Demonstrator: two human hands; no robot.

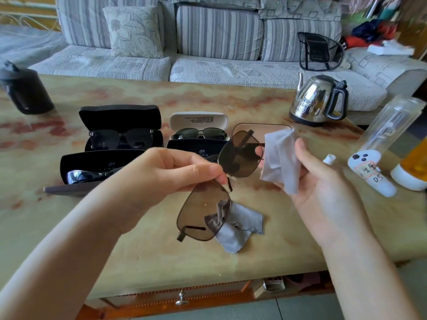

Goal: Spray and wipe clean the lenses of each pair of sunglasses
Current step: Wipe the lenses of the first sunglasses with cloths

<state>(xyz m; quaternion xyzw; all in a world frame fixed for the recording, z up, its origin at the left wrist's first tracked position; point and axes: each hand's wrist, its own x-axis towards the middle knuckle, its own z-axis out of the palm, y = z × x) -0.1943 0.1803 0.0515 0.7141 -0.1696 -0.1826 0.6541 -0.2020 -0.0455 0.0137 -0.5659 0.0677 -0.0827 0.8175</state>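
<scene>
My left hand (175, 172) pinches the bridge of a pair of brown-lensed sunglasses (198, 213), holding it on end above the table. One lens hangs low and the other lens (240, 153) points up. My right hand (323, 181) holds a grey cloth (280, 158) against the edge of the upper lens. One fingertip shows through that lens. A second grey cloth (242, 229) lies crumpled on the table under the lower lens. A clear spray bottle (379, 144) with a white head lies on its side at the right.
Open cases stand behind my hands: a black case (120, 116) with black sunglasses, a white case (198, 118) with dark ones, and a black case (92, 160) with mirrored ones. A steel kettle (318, 100), an orange bottle (413, 165) and a black jug (25, 91) stand on the marble table (161, 262).
</scene>
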